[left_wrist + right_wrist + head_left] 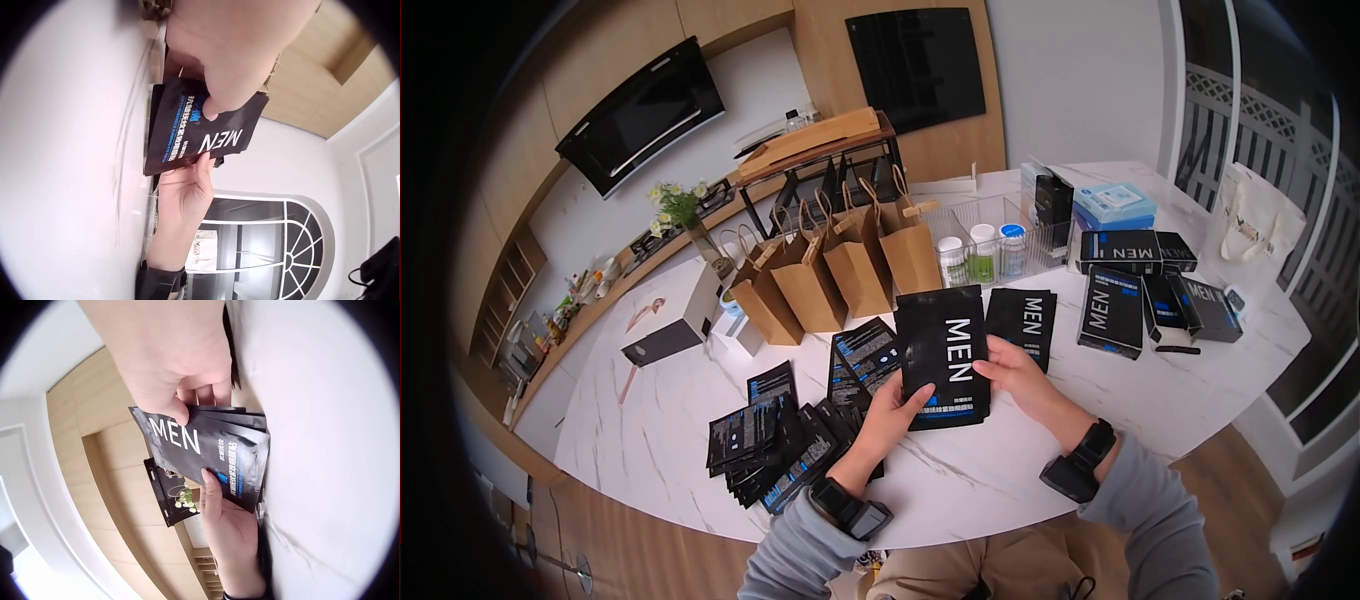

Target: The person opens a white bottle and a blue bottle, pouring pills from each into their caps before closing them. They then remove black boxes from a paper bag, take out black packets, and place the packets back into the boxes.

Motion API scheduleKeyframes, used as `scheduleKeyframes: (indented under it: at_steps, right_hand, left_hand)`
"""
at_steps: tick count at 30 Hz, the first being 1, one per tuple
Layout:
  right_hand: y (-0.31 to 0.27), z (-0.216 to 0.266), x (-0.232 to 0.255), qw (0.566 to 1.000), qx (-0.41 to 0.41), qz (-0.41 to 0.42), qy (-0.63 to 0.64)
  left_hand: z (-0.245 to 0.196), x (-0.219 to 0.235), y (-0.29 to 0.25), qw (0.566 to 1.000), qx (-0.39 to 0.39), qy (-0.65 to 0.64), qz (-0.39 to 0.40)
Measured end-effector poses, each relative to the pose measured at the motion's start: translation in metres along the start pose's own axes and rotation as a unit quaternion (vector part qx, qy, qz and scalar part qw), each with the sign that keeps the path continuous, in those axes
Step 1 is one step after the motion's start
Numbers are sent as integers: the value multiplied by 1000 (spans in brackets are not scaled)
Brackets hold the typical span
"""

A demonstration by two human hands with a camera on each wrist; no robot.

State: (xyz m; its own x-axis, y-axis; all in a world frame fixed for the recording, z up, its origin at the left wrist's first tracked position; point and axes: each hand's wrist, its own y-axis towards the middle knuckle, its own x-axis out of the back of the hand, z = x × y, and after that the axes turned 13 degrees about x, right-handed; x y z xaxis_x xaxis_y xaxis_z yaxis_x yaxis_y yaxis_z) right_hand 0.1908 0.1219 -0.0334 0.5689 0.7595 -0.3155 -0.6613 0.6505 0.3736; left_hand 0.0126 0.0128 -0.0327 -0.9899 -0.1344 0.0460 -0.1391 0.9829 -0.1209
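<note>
Both hands hold a small stack of black sachets (940, 340) printed "MEN", upright over the front of the table. My left hand (885, 425) grips the lower left edge, thumb across the front. At the right edge my right hand (1032, 382) pinches the stack, thumb on the printed face. In the right wrist view the edges of several sachets (215, 434) fan slightly apart under the right hand (169, 369). A messy pile of black sachets (800, 450) lies left of the left hand. More "MEN" sachets (1037, 305) lie flat behind the right hand.
Several brown paper bags (810, 285) stand at the back, beside a clear divided organizer (1045, 240) holding bottles. Black "MEN" boxes (1112, 312), blue boxes (1115, 203) and a white bag (1258, 225) are at the right. A white box (662, 312) sits on the left.
</note>
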Motion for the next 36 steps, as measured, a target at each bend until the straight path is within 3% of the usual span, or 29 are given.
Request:
scheduleKeyframes:
  at_steps: [4,8,10,12,14,16,18,24,26,27,29,32,36]
  right_hand:
    - [1,-2,0,1000,-23,16,13]
    - [1,-13,-1,996,-35,57,-57]
    - [0,-7,-2,998,-29,26,-56]
    - [1,-4,1,999,-16,28,-40]
    - [-1,-1,3,998,-61,9,-7]
    - [-1,1,1,999,-48,-11,-11]
    - [-1,2,2,998,-64,-23,13]
    - [-1,-3,5,998,-60,-1,34]
    - [-1,-3,4,997,-61,-1,36]
    - [-1,-3,4,997,-62,-1,38]
    - [-1,-1,3,998,-59,-4,37]
    - [-2,2,2,998,-57,-6,35]
    - [-1,-1,4,998,-59,-12,33]
  left_hand:
    - [-2,1,1,998,-49,-5,-37]
    - [-13,-5,-6,995,-73,-43,-56]
    - [-14,-3,-8,994,-68,39,-80]
    - [-13,-4,-10,995,-72,24,-68]
    - [-15,-6,-11,996,-75,8,-54]
    - [-19,-8,-12,993,-75,-75,-56]
    - [-13,0,-9,996,-79,-34,-33]
    - [-27,-16,-11,971,-199,-90,-96]
    - [-26,-15,-10,956,-238,-32,-169]
    - [-23,-12,-10,956,-238,-32,-170]
    - [-17,-3,-12,984,-135,-2,-112]
    - [-11,5,-12,978,-120,113,-129]
    - [-16,0,-13,975,-140,108,-136]
